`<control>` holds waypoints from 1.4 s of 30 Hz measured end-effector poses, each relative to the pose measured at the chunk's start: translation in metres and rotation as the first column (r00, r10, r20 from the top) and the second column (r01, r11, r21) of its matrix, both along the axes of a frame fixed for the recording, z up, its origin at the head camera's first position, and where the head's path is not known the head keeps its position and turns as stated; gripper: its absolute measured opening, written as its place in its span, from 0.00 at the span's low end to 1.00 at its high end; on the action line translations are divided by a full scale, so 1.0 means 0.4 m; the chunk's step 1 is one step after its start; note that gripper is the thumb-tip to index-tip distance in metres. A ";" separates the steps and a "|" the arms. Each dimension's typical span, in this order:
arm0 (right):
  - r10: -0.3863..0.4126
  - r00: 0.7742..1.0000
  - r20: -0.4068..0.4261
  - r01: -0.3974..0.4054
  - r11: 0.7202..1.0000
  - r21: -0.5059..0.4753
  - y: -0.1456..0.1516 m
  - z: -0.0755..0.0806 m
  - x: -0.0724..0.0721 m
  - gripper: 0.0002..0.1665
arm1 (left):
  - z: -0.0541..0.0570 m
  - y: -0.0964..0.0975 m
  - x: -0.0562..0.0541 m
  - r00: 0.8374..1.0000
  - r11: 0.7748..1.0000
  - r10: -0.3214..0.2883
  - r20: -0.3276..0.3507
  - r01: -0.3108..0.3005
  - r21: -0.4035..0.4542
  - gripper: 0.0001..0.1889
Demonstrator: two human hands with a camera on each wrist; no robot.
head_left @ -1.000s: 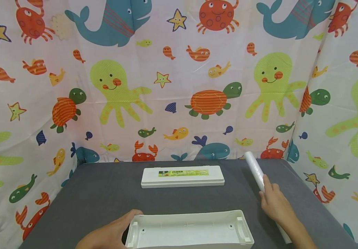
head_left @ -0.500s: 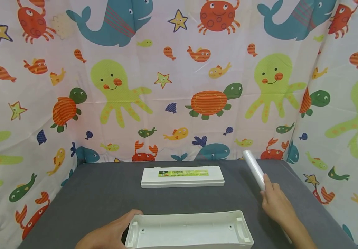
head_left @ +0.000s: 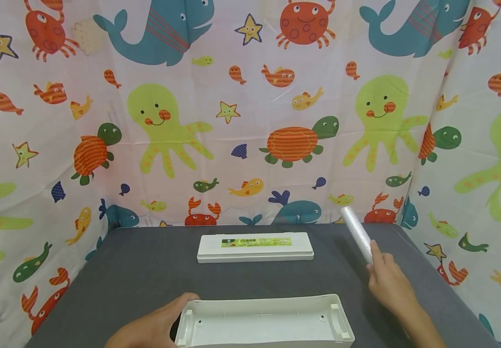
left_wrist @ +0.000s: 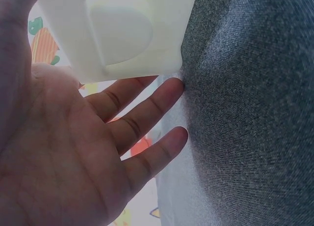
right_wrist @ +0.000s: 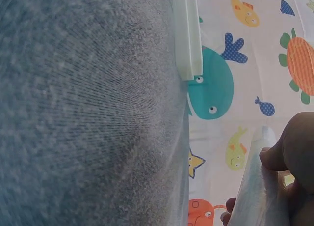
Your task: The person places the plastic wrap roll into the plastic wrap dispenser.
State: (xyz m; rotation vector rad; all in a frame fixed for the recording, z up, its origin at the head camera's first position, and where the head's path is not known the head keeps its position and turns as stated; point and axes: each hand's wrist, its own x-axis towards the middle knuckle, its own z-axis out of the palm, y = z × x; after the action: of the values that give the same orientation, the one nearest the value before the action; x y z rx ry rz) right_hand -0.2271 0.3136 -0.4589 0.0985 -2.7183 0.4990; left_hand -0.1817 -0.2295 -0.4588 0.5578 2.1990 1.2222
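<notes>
1. Backdrop [head_left: 224, 164]: 1 white sea-animal cloth, fills top of frame & both sides; 2 big blue whales along top edge, 2 whole green octopuses mid-frame L & R. No visible change vs earlier.
2. Bench [head_left: 146, 275]: 1, dark grey cloth top, lower half of frame.
3. Open box [head_left: 261, 331]: 1, white, long, bottom ctr, inside showing; near side cut by frame edge. Same spot as 1 s ago.
4. Lid [head_left: 255, 253]: 1, white, lies on bench ctr of frame, beyond open box, betw. it & backdrop. Unmoved.
5. Roll [head_left: 358, 234]: 1, pale & shiny, R of ctr, tilted w/ top end to upper L, well apart from lid. Top end sits slightly higher than 1 s ago; lower end, then visible past the wrist, is now mostly hidden.
6. R hand [head_left: 387, 282]: lower R, fingers closed round roll, thumb [right_wrist: 272, 159] pressed on it; hand & forearm block view of its lower part. Shifted a touch w/ roll.
7. L hand [head_left: 154, 326]: lower L, holds L end of open box; 3 fingers [left_wrist: 152, 105] seen from L wrist, spread apart, 1 running behind box. Thumb tip: can't tell. Approx. same place as before.
8. Label [head_left: 257, 242]: 1, yellow-green strip on lid; print too small to read.
</notes>
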 end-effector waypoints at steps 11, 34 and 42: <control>0.003 1.000 -0.031 -0.004 1.000 -0.006 0.008 0.015 0.005 0.43 | -0.001 0.003 -0.001 0.998 0.998 -0.005 0.059 0.001 0.063 0.51; 0.003 0.995 -0.100 -0.004 1.000 -0.005 -0.002 0.043 0.016 0.45 | -0.002 0.000 -0.005 1.000 1.000 -0.002 -0.015 0.002 -0.021 0.52; 0.007 0.996 -0.091 -0.008 1.000 -0.011 -0.007 0.051 0.021 0.46 | -0.002 -0.001 -0.004 1.000 1.000 -0.003 -0.009 0.003 -0.020 0.52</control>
State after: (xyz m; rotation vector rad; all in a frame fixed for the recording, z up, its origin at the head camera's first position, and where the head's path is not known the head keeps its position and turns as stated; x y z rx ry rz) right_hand -0.2185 0.3108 -0.4385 0.1251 -2.6271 0.4993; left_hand -0.1834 -0.2297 -0.4594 0.5591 2.2144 1.1970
